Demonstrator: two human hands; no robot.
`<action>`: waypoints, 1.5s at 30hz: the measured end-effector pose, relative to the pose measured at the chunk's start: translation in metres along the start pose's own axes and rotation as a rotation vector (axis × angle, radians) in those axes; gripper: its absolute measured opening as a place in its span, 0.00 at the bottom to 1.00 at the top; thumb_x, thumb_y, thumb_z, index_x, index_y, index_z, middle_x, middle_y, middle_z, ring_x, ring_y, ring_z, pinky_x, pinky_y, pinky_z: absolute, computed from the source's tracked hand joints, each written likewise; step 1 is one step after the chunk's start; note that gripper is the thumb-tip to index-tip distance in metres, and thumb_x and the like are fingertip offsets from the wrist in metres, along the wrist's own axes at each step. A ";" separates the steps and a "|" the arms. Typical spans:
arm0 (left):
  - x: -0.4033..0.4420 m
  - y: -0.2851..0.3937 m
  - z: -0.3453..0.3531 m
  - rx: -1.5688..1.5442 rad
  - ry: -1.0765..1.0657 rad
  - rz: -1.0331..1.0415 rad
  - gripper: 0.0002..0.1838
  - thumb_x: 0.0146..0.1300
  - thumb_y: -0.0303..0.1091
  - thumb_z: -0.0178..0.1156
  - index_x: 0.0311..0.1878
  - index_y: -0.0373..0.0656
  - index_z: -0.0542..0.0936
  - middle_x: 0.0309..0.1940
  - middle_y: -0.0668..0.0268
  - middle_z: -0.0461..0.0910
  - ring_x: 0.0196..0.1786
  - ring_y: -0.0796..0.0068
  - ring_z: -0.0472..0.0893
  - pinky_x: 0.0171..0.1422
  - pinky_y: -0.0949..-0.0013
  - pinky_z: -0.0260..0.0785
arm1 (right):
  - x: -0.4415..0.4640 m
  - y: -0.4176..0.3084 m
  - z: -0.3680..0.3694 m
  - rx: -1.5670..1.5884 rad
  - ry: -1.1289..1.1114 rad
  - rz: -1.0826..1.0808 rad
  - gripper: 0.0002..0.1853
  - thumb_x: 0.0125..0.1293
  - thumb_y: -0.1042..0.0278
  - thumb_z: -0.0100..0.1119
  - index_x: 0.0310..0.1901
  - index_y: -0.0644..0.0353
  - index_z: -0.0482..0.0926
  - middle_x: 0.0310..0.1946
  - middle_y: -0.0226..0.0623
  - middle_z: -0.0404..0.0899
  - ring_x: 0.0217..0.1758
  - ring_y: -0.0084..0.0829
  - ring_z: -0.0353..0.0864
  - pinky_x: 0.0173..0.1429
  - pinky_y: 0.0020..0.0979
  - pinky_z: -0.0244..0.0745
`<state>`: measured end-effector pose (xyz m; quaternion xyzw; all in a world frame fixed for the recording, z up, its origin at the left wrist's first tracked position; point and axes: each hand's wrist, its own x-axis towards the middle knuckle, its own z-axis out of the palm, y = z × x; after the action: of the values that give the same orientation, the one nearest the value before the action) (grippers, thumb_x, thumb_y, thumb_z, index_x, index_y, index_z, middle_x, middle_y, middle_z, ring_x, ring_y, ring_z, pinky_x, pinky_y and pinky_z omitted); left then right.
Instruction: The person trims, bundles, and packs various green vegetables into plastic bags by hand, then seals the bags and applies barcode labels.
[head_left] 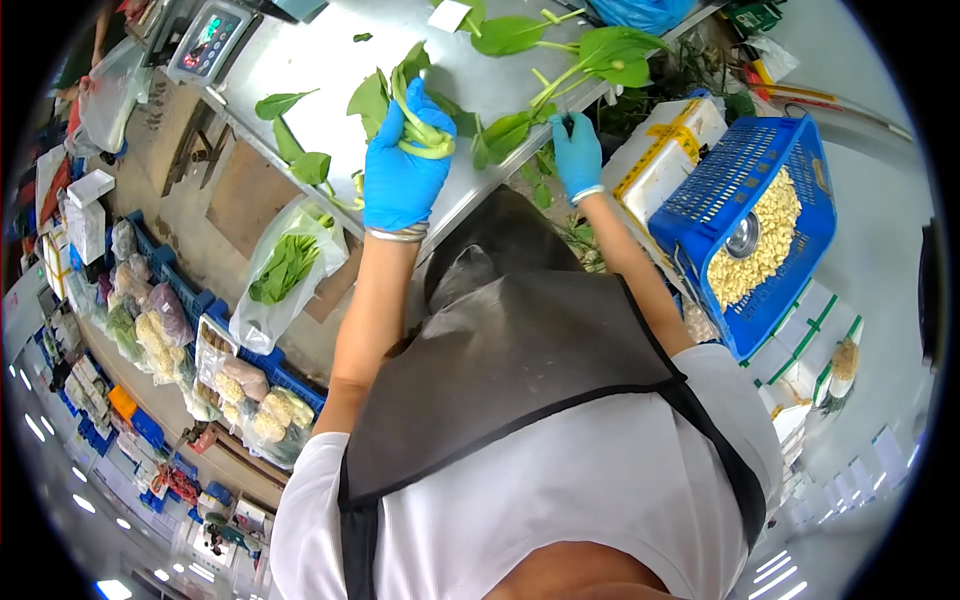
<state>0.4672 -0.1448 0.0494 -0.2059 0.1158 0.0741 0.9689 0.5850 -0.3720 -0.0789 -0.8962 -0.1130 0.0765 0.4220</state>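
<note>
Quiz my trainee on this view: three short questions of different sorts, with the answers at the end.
1. What does the left hand grip?
A. a plastic bag
B. leafy greens
C. a knife
2. True or false: the round metal item lies outside the blue basket.
3. Fill in: the right hand, near the table's edge, wears a ____ glove.

Key: 1 B; 2 false; 3 blue.

Leaves [615, 57] on table [290, 62], basket [712, 152] to its right
</note>
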 end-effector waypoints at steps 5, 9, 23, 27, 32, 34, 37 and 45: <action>-0.028 0.017 -0.026 0.248 0.051 0.104 0.19 0.72 0.38 0.53 0.63 0.49 0.75 0.69 0.60 0.67 0.70 0.56 0.68 0.76 0.44 0.54 | 0.019 -0.033 0.028 -0.300 -0.173 -0.316 0.18 0.65 0.54 0.60 0.49 0.59 0.78 0.38 0.48 0.78 0.45 0.49 0.78 0.49 0.45 0.74; -0.041 0.041 -0.092 0.371 0.024 0.094 0.21 0.72 0.43 0.53 0.67 0.58 0.71 0.75 0.63 0.58 0.74 0.50 0.60 0.75 0.31 0.46 | 0.008 -0.104 0.037 0.164 -0.573 -0.059 0.19 0.65 0.50 0.60 0.41 0.61 0.83 0.29 0.40 0.81 0.29 0.36 0.80 0.38 0.35 0.77; -0.062 0.029 -0.166 0.631 0.354 0.270 0.30 0.72 0.50 0.51 0.69 0.40 0.66 0.64 0.56 0.72 0.65 0.58 0.73 0.72 0.53 0.64 | -0.068 -0.076 0.073 0.003 -0.946 -0.152 0.16 0.53 0.65 0.71 0.39 0.64 0.78 0.38 0.52 0.79 0.42 0.50 0.79 0.47 0.42 0.75; -0.059 0.033 -0.168 0.782 0.375 0.203 0.26 0.68 0.28 0.51 0.70 0.38 0.64 0.65 0.55 0.70 0.64 0.58 0.74 0.72 0.56 0.64 | -0.063 -0.072 0.072 0.161 -1.073 -0.038 0.27 0.51 0.67 0.73 0.52 0.64 0.73 0.40 0.45 0.78 0.43 0.40 0.80 0.48 0.37 0.76; -0.062 0.024 -0.142 0.430 0.287 0.166 0.33 0.62 0.20 0.48 0.73 0.37 0.60 0.69 0.52 0.65 0.71 0.54 0.67 0.76 0.52 0.58 | -0.037 -0.070 0.055 0.329 -1.290 0.232 0.20 0.61 0.67 0.67 0.53 0.63 0.76 0.35 0.34 0.79 0.27 0.22 0.78 0.31 0.24 0.77; -0.060 0.025 -0.139 0.453 0.283 0.154 0.33 0.62 0.20 0.47 0.73 0.36 0.59 0.71 0.51 0.63 0.73 0.54 0.64 0.76 0.52 0.58 | -0.026 -0.070 0.050 0.326 -1.370 0.235 0.17 0.66 0.66 0.62 0.54 0.63 0.76 0.32 0.31 0.81 0.25 0.19 0.78 0.29 0.22 0.76; -0.064 0.034 -0.146 0.477 0.310 0.197 0.33 0.62 0.19 0.47 0.74 0.36 0.58 0.71 0.49 0.61 0.74 0.55 0.62 0.77 0.53 0.56 | 0.019 -0.052 0.036 0.498 -1.087 0.249 0.14 0.68 0.61 0.57 0.49 0.61 0.79 0.31 0.30 0.80 0.23 0.20 0.74 0.29 0.24 0.72; -0.088 0.030 -0.094 1.097 0.587 0.378 0.17 0.64 0.29 0.63 0.54 0.35 0.76 0.36 0.66 0.82 0.35 0.78 0.80 0.42 0.72 0.75 | 0.062 -0.084 -0.011 -0.418 -0.266 -0.336 0.35 0.62 0.49 0.66 0.63 0.66 0.68 0.51 0.53 0.78 0.52 0.44 0.80 0.56 0.41 0.73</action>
<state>0.3585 -0.1648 -0.0229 0.3309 0.4311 0.1141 0.8316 0.6356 -0.3113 -0.0096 -0.9145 -0.3274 0.0977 0.2166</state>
